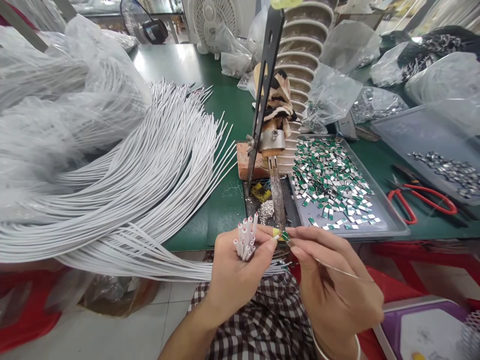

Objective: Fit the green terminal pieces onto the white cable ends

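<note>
My left hand (236,275) is closed round a bundle of white cables (245,239), whose cut ends with reddish cores stick up from the fist. One cable end is pinched between its thumb and index finger, with something yellow (276,232) at the fingertip. My right hand (337,280) pinches a small green circuit board (285,235) against that cable end. A thin solder wire (337,270) also runs through the right hand's fingers. Just above both hands, the tip of a clamped soldering iron (276,195) points down; whether it touches the board I cannot tell.
Long white cables (157,165) cover the table's left side. A grey tray (390,220) of small green-and-white boards lies right of the iron, beside red-handled pliers (431,197). A brick (245,161) supports the metal stand (264,85); a ridged hose (307,40) rises behind.
</note>
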The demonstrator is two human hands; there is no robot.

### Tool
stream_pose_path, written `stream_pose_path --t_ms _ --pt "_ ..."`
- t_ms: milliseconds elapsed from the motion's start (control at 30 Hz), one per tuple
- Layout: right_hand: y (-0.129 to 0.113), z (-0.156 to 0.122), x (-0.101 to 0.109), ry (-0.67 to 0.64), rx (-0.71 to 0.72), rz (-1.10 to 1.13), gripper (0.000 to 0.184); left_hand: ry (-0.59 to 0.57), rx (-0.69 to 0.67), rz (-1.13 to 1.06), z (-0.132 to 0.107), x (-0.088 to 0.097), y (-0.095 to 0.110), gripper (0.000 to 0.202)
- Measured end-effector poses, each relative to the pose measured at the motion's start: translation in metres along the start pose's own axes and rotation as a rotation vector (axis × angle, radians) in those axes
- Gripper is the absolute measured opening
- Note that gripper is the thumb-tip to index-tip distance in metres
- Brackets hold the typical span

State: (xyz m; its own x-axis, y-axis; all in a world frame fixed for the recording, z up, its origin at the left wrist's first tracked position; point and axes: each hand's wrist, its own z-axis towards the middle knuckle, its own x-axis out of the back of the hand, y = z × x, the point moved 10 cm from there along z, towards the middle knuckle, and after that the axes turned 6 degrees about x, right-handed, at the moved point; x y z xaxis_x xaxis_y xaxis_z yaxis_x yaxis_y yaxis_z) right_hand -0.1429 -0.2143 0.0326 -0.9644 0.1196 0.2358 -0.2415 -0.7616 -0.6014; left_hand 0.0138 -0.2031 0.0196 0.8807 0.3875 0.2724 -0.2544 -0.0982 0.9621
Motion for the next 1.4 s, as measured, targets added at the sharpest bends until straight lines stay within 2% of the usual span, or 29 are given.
stream_pose_path --t_ms 100,367,500,633,700,767,867,933,1000,1100,1200,1400 --pt "-0.006 0.009 -0.001 -0.01 0.055 -0.064 0.029 -0.005 0.012 -0.012 0.003 -0.001 0.001 0.016" --pt "-0.007 0.01 0.0 -0.013 0.043 -0.04 0.033 0.005 -0.004 -0.059 0.004 0.001 0.006 0.016" --pt "-0.001 0.005 -0.001 -0.043 -0.005 0.086 0.032 -0.018 0.017 -0.065 0.001 -0.001 0.001 0.017" --pt "0.014 0.0 -0.004 -0.062 -0.12 0.185 0.019 0.005 -0.046 0.006 -0.003 0.002 0.004 0.015" --pt "0.024 -0.001 -0.01 -0.115 -0.2 0.146 0.015 -0.025 -0.071 0.108 -0.004 -0.001 0.005 0.011" --pt "0.03 -0.001 -0.016 -0.18 -0.24 0.091 0.011 -0.105 -0.058 0.185 -0.003 -0.009 0.001 0.012" --pt "0.026 0.001 -0.018 -0.204 -0.183 0.075 0.011 -0.231 0.043 0.113 -0.001 -0.018 -0.01 0.018" --pt "0.02 0.0 -0.017 -0.189 -0.129 0.072 0.018 -0.244 0.103 -0.003 0.001 -0.018 -0.015 0.019" --pt "0.02 -0.003 -0.013 -0.152 -0.127 0.036 0.023 -0.205 0.123 -0.084 0.004 -0.013 -0.017 0.017" --pt "0.022 -0.007 -0.005 -0.031 -0.139 0.025 0.027 -0.168 0.11 -0.142 0.008 -0.01 -0.014 0.016" --pt "0.013 -0.003 0.0 0.054 -0.043 0.083 0.027 -0.163 0.094 -0.171 0.01 -0.009 -0.011 0.015" --pt "0.002 0.009 0.0 0.061 0.033 0.065 0.03 -0.143 0.084 -0.212 0.012 -0.007 -0.007 0.014"
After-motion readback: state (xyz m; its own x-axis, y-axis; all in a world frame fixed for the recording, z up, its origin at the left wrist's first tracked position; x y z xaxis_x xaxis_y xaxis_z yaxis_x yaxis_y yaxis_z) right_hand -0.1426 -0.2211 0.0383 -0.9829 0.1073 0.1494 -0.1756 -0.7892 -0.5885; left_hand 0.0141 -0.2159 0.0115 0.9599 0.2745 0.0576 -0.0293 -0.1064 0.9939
